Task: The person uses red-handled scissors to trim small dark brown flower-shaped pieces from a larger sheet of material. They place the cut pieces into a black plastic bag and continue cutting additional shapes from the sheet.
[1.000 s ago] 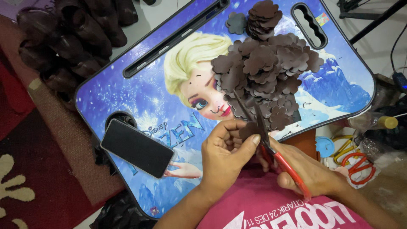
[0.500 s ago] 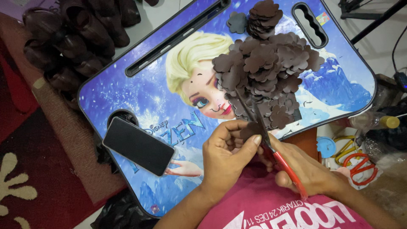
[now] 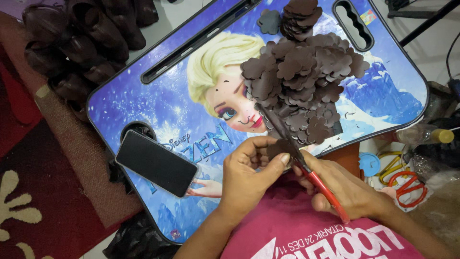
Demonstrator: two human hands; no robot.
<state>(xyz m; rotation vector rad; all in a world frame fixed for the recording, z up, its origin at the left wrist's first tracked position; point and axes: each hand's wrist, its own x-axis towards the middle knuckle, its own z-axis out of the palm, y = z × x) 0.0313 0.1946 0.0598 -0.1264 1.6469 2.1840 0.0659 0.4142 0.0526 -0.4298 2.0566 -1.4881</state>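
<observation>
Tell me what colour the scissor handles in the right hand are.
Red. The scissors in the right hand show red handles, clearest in the head view.

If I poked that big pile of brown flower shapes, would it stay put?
Probably not. The brown cutouts look thin and light, loosely heaped, so they would likely slide and scatter. The lap tray looks glossy, so pieces may slip easily.

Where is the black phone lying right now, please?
In the head view, the black phone lies flat on the lap desk's lower-left part, left of the left hand.
</observation>
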